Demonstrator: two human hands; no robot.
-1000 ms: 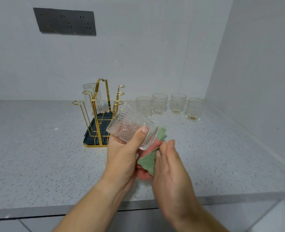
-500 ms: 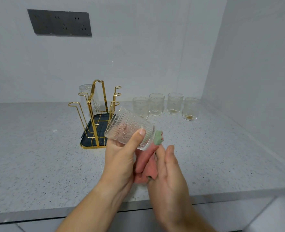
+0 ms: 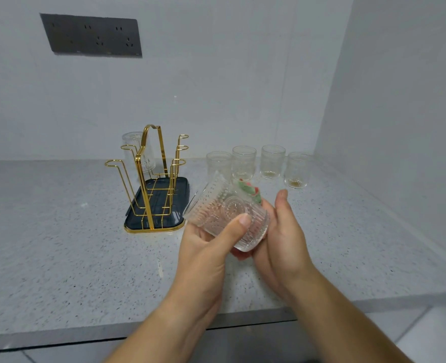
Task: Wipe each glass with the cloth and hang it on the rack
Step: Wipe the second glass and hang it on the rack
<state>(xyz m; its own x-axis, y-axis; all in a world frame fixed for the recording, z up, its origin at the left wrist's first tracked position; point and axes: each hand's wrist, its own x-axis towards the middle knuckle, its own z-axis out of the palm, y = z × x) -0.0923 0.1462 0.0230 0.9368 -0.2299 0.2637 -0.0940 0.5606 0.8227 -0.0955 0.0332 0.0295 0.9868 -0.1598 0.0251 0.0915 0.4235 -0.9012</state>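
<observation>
Nearest, above the front edge of the grey speckled stone counter (image 3: pixel 59 258), both hands meet around one clear embossed drinking glass (image 3: pixel 224 210). The left hand (image 3: pixel 206 258) grips this glass around its side, thumb laid across the ribbed wall and fingers curled underneath. The glass lies tilted, mouth up and towards the left, base towards the right hand (image 3: pixel 282 247). That hand cups the base with its thumb raised. Its fingers are hidden behind the glass, where they clasp a green and pink cloth (image 3: pixel 250 191), a bunch of which shows above the glass.

Just beyond the left hand stands a gold wire rack (image 3: pixel 151 179) on a dark oblong tray (image 3: pixel 161 203) with a gold rim. The glass's mouth hangs close over the tray's near right corner. One clear glass (image 3: pixel 138 150) sits upside down on a peg at the rack's far left. The other pegs in view are bare.

Left of the rack the speckled top runs wide to the picture's edge, with only a small white fleck on it. To the right of the hands, bare counter reaches the side wall.

Towards the far right corner four upright clear glasses stand in a row: first (image 3: pixel 218 162), second (image 3: pixel 243 163), third (image 3: pixel 272 162) and fourth (image 3: pixel 296 170). The last two show a yellowish tinge at the bottom. A dark socket panel (image 3: pixel 91 35) is set in the back wall.
</observation>
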